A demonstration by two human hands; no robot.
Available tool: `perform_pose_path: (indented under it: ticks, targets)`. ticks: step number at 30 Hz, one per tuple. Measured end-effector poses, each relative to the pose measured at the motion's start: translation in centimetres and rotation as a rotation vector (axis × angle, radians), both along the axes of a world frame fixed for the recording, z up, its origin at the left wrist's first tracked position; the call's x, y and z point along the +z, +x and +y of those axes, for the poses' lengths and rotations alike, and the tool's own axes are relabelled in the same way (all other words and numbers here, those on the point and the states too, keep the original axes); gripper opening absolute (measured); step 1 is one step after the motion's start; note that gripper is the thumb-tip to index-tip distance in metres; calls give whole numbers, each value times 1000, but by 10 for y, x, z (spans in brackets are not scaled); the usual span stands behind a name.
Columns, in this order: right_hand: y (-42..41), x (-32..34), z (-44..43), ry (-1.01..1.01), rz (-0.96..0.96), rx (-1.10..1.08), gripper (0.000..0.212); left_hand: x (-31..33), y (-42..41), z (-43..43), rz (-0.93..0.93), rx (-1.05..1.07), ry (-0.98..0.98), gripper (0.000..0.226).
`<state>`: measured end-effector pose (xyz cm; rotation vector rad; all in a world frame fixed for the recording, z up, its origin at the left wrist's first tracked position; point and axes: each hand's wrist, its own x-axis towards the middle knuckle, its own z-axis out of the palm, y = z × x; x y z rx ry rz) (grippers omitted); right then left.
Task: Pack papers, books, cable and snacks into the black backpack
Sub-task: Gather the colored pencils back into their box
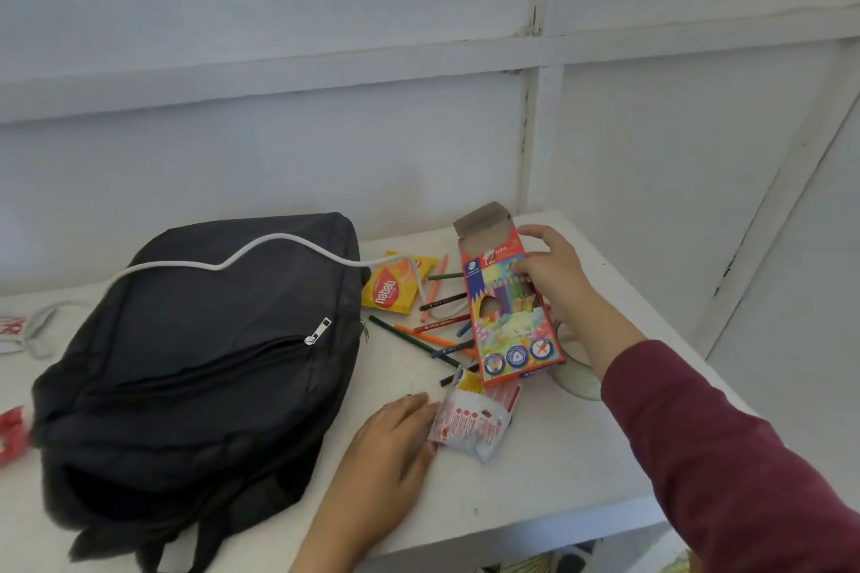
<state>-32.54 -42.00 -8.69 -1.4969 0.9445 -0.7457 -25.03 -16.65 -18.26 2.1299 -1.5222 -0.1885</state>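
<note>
The black backpack (200, 363) lies flat on the left part of the white counter (535, 479), its straps trailing over the near edge and its front-pocket zip closed. A white cable (260, 244) is draped across the far end of the bag and runs down onto the counter by a yellow snack packet (391, 288), which lies just beside the backpack's far right corner. Coloured pencils (433, 338) are scattered loose between that packet and the pencil box (512, 330). The right hand (554, 275), coming out of a maroon sleeve (721, 456), holds the box tilted up off the counter with its top flap open; its fingers (535, 230) are curled round the box's upper part, gripping it. Under that wrist sits something round and clear, perhaps a roll of tape, though it is mostly hidden. The left hand (391, 437) rests palm down on the counter just to the right of the backpack, its fingers (414, 400) straight and close together, their tips touching a crumpled white-and-red snack packet (470, 426) that lies below the pencil box.
</note>
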Motion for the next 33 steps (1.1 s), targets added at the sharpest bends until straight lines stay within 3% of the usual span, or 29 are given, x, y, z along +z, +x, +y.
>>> perform_pose_path:
  ticks: [3, 7, 12, 15, 22, 25, 27, 30, 33]
  targets:
    - [-7, 13, 8, 56, -100, -3, 40, 5, -4, 2, 86, 30, -71, 52]
    - [-24, 20, 35, 134, -220, 10, 40, 26, -12, 1, 361, 175, -347, 47]
    - [-49, 6, 83, 224, -397, -41, 44, 59, -18, -11, 290, 395, -492, 62]
    - [-64, -4, 101, 231, -426, -73, 43, 70, -17, -16, 315, 489, -425, 71]
    - [-85, -18, 125, 269, -420, -86, 44, 64, -26, -20, 50, 15, -126, 96]
    - [-94, -24, 132, 242, -395, -63, 45, 58, -27, -21, -61, -26, -134, 96]
    - [-102, -30, 129, 157, -329, -90, 47, 58, -26, -15, -40, -32, -125, 94]
    - [-118, -33, 115, -134, -129, -211, 49, 57, -20, 0, 66, -69, -20, 98]
    - [-133, -29, 104, -253, -85, -285, 48, 56, -16, 16, 145, -104, 28, 94]
